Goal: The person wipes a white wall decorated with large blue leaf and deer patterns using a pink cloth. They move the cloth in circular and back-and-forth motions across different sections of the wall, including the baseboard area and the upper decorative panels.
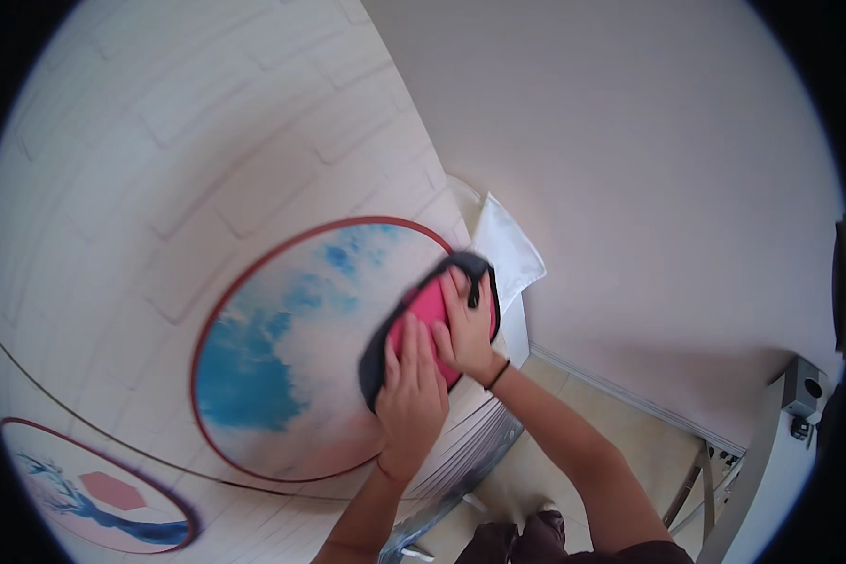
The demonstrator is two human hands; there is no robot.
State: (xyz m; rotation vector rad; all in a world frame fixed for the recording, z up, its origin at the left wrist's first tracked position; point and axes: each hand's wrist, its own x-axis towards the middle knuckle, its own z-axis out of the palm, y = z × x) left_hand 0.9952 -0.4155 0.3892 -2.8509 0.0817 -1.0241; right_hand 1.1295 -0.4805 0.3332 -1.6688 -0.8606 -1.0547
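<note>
A pink soft case [428, 304] with a dark grey border and a short black strap or pull lies at the right edge of the printed circle on the tablecloth. My left hand [414, 377] rests along its near side, fingers stretched over the pink face and the thumb side toward my other hand. Across the right part of the case lies my right hand [467, 317], its fingertips close to the black strap. Both hands grip the case from above and hide much of it. Its outline is slightly blurred.
The tablecloth [268, 162] has a white brick print and round sky and tree pictures. A crumpled white cloth [506, 243] sits at the table's edge beside the plain wall [627, 176]. On the right, a grey box-shaped device [804, 388] stands on a white ledge [761, 486].
</note>
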